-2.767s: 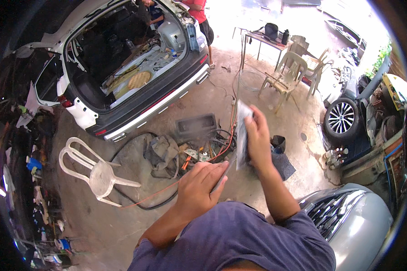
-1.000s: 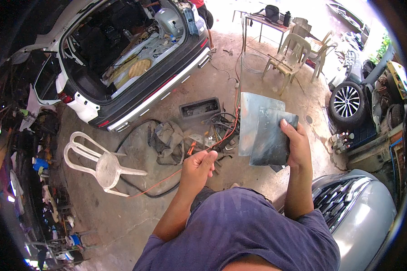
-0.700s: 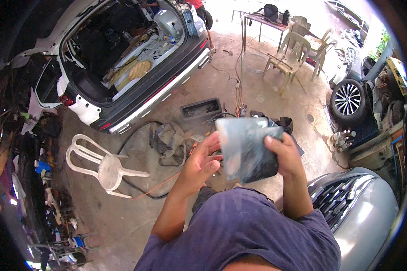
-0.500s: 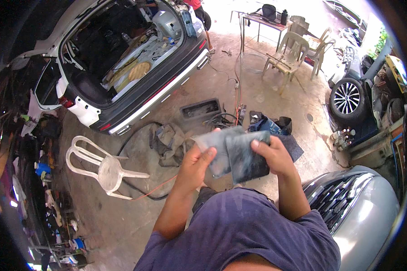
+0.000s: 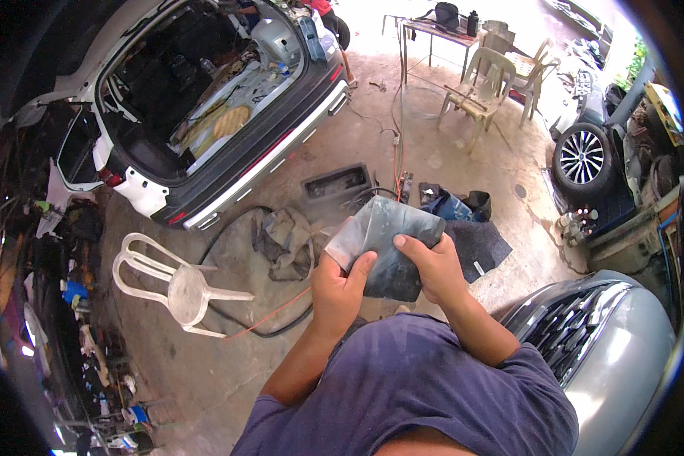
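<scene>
In front of my body I hold a pair of thin, dusty, dark grey sheets (image 5: 394, 262), squarish and smeared with pale dust. They overlap almost fully; whether they are paper, plastic or another material I cannot tell. My left hand (image 5: 337, 292) is closed on the left edge, its thumb lying over the face near a paler corner. At the right edge, my right hand (image 5: 435, 270) pinches the sheets with its thumb on top. The fingers of both hands are mostly hidden behind the sheets.
A white car (image 5: 262, 163) with its rear open stands at the left. On the floor are a plastic chair (image 5: 188, 292), a black tray (image 5: 334, 183), crumpled cloth (image 5: 285, 243), hoses, and a dark mat (image 5: 482, 251). A grey bumper (image 5: 623, 327) lies at right, a wheel (image 5: 583, 154) beyond.
The two sheets, fanned side by side before, now overlap as one stack. My right hand has moved left toward my left hand. Both keep their hold.
</scene>
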A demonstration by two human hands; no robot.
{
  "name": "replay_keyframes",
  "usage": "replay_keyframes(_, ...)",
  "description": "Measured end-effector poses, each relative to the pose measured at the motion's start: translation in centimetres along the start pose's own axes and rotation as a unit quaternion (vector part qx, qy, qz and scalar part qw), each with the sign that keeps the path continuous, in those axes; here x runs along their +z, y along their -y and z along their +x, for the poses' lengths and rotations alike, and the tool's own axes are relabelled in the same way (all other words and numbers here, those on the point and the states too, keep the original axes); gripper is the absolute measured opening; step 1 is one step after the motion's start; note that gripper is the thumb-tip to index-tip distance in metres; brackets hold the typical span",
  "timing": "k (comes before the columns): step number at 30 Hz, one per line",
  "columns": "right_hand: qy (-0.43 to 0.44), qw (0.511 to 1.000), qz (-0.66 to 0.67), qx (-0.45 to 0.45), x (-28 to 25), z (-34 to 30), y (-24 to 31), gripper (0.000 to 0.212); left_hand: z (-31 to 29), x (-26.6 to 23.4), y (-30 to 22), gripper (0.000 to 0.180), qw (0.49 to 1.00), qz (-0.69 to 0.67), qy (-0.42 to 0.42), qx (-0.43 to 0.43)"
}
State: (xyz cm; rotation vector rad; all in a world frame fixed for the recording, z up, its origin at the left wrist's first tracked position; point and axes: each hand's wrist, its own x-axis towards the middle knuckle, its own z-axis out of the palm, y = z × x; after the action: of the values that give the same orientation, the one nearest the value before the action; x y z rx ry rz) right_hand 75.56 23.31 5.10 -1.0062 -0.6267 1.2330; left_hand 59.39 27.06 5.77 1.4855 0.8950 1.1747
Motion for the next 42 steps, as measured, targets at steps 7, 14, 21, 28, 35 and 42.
replay_keyframes(7,0.064,0.994,-0.088,-0.019,0.0,0.0,-0.3,0.018,-0.5,-1.4,0.1,0.039,0.997,0.045,0.054,-0.031)
replay_keyframes(14,0.157,0.951,-0.262,-0.040,-0.5,0.6,1.7,0.020,-0.5,-2.6,1.2,0.035,0.986,0.051,0.137,-0.076)
replay_keyframes(21,0.221,0.881,-0.419,-0.005,-1.5,1.9,3.2,0.022,-0.5,-3.2,3.2,0.038,0.951,-0.090,0.224,-0.195)
replay_keyframes(28,-0.011,0.999,-0.027,0.030,-2.9,0.5,-0.8,0.022,-1.8,-1.3,2.6,0.041,0.991,-0.046,0.081,-0.098)
replay_keyframes(35,0.072,0.986,-0.150,0.021,-1.9,0.6,-1.1,0.019,-1.9,-2.5,2.4,0.037,0.985,0.099,0.106,-0.094)
replay_keyframes(42,0.227,0.927,-0.289,0.073,-1.3,2.1,-1.4,0.022,-3.5,-4.8,6.9,0.044,0.949,0.128,0.244,-0.150)
